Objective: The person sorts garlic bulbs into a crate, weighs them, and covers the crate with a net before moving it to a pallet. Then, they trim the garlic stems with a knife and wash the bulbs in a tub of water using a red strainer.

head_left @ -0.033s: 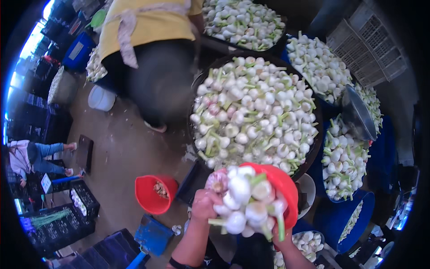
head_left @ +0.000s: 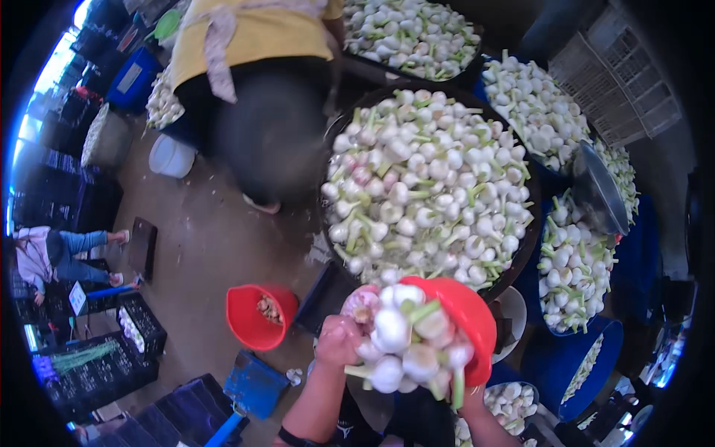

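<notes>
My left hand (head_left: pixel 339 340) is closed beside a purple-streaked garlic bulb (head_left: pixel 363 305), which it appears to grip. Close by, a red plastic basin (head_left: pixel 468 316) is tilted toward me, heaped with white garlic bulbs (head_left: pixel 392 330) with short green stems. My right hand (head_left: pixel 471 398) holds this basin from its lower right side; most of its fingers are hidden behind basin and bulbs. Just beyond stands a large dark round tub (head_left: pixel 530 216), full of trimmed garlic (head_left: pixel 447 175) with water showing among the bulbs.
Blue tubs of garlic (head_left: pixel 573 276) line the right side, one with a metal bowl (head_left: pixel 599 186) on top. A co-worker in a yellow top (head_left: pixel 261 37) bends at the far left. On the floor stand a red bucket (head_left: pixel 249 316), a blue dustpan (head_left: pixel 255 384) and a white bucket (head_left: pixel 171 156).
The whole view has shifted slightly. The red basin sits a little lower in the picture, and the right hand shows less. Both hands keep their hold.
</notes>
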The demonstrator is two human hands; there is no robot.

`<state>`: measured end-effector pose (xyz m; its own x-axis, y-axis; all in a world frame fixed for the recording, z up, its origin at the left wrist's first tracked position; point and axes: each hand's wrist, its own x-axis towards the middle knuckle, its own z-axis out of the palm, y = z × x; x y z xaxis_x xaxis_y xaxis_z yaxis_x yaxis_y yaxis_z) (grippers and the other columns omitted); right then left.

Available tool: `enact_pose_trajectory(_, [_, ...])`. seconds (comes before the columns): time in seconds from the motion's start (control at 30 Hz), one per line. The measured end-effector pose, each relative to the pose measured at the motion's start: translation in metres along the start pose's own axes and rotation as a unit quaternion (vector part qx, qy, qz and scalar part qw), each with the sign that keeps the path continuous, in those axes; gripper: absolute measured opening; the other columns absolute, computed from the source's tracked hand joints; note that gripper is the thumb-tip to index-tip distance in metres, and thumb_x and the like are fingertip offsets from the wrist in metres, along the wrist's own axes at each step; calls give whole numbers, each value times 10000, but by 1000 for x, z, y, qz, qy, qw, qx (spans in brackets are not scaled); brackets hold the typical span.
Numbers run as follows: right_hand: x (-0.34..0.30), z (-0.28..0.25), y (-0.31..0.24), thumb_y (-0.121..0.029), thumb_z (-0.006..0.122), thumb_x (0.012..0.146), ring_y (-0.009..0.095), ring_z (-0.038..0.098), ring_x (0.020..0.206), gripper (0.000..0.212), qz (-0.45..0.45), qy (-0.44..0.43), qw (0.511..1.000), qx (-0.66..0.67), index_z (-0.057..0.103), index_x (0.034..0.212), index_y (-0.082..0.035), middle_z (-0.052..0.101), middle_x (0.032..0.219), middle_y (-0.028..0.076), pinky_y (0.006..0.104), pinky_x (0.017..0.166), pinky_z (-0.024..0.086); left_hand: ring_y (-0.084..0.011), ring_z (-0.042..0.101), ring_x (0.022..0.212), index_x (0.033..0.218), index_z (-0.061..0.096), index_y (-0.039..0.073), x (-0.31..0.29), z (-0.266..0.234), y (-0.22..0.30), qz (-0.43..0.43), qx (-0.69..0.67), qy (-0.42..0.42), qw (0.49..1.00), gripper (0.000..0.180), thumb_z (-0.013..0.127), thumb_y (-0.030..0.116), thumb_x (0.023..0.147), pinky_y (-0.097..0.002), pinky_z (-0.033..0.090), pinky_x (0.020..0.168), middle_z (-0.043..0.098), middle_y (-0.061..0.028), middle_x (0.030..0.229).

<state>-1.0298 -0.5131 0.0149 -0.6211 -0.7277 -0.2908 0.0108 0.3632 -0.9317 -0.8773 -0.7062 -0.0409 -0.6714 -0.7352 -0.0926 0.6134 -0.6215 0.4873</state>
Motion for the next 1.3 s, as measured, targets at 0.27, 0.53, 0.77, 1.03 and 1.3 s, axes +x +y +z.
enact_pose_trajectory(0.27, [-43, 25, 61, -215, 663, 777, 306, 449, 1161, 734, -130, 35, 985, -106, 237, 1338, -8, 373, 1323, 191, 431, 993, 328, -273, 575, 1010, 1080, 534, -79, -52, -82, -16, -102, 46, 266, 957, 379, 566, 212, 839, -384, 460, 881, 577, -149, 1106])
enact_pose_trajectory(0.53, [-45, 20, 55, -308, 491, 889, 259, 507, 954, 421, 119, 33, 988, 91, 405, 1190, -27, 476, 1118, 138, 389, 833, 399, -297, 612, 942, 1012, 561, -85, -76, -80, 10, -208, 13, 241, 948, 250, 547, 71, 818, -360, 512, 794, 591, -200, 1072])
enact_pose_trajectory(0.77, [-20, 34, 15, -145, 490, 903, 147, 550, 598, 188, 96, 126, 984, -84, 493, 1028, -5, 564, 790, 87, 274, 577, 447, -196, 652, 773, 855, 597, -15, -99, -103, 15, -367, 249, 264, 857, 216, 584, 200, 841, -285, 517, 665, 632, -92, 850])
enact_pose_trajectory(1.03, [46, -17, -26, -87, 554, 855, 131, 567, 643, 456, 123, 186, 972, -71, 349, 1249, 19, 560, 964, 115, 249, 504, 475, -114, 480, 439, 689, 514, 56, -75, -123, 51, -155, 324, 485, 797, 391, 437, 361, 921, -252, 374, 400, 519, -39, 546])
enact_pose_trajectory(1.3, [109, -55, -42, -43, 558, 786, 378, 577, 954, 870, 49, 64, 904, -419, -39, 1415, -115, 484, 1204, 255, 398, 845, 447, -134, 554, 632, 977, 578, -20, -4, -88, 51, -23, 502, 318, 804, 302, 375, 196, 921, -279, 486, 598, 589, -79, 817])
